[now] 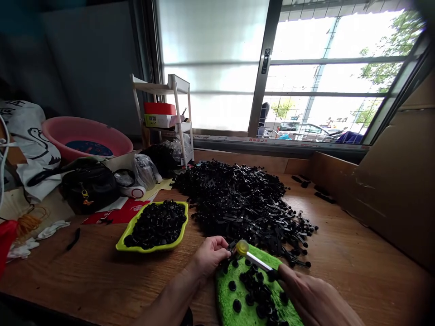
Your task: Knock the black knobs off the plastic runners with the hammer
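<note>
My left hand pinches a small black part at the far left edge of a fuzzy green mat. In my right hand is a small mallet with a translucent yellow head and a silver shaft; its handle is mostly hidden by the fingers. The mallet head is close beside my left fingertips; whether it touches the part, I cannot tell. Several round black caps lie loose on the mat, some heaped in its middle.
A large pile of black strip-like parts covers the table beyond the mat. To the left stands a yellow-green tray full of black caps. Behind it are a black bag and a white shelf. A cardboard sheet rises at right.
</note>
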The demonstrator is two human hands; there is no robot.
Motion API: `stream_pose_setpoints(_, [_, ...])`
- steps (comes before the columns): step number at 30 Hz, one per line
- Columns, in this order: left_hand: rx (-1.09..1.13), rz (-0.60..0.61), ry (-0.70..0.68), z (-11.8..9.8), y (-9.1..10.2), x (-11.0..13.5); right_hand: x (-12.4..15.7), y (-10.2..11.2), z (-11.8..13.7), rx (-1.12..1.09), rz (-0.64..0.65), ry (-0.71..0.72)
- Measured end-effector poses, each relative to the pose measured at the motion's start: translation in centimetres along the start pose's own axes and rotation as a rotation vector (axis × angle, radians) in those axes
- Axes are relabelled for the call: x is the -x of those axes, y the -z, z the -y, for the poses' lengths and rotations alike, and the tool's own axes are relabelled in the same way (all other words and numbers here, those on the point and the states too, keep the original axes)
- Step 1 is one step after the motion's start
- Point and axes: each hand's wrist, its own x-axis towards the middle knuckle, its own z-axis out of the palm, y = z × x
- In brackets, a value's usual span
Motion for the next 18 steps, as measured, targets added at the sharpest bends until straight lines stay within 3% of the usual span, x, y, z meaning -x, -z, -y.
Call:
stream_pose_setpoints(4, [-0.004,0.017,0.018,0.1,0.0,-0.1,0.2,-0.1,0.1,-0.104,-0.125,0.002])
stream_pose_setpoints(9, [-0.035,0.016,0.013,0.3,0.1,-0.4,0.4,-0.3,0.0,0.187,0.077,-0.039])
stream_pose_setpoints(18, [-0.040,0.007,0.048,0.3,0.2,-0.3,0.2,1.1,0.2,-0.010,-0.100,-0.111])
